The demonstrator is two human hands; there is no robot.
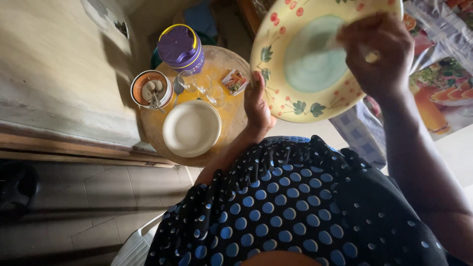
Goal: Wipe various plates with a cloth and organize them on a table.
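Plate [295, 74], big yellow one with a green centre and flower rim, tilted up in front of me. My left hand [258, 106] grips its lower edge, thumb on the face. My right hand [377, 51] is curled tight on something pale pressed to the plate's face; can't tell what. Looks like wiping in progress, not finished. Farther off, a round tray [231, 116] carries a cream bowl [191, 128], glasses [199, 86], a purple jar [181, 48].

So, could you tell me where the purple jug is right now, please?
In the head view, the purple jug stands at the far edge of the round table, upper left, behind the glasses and beside the bowl of cutlery.
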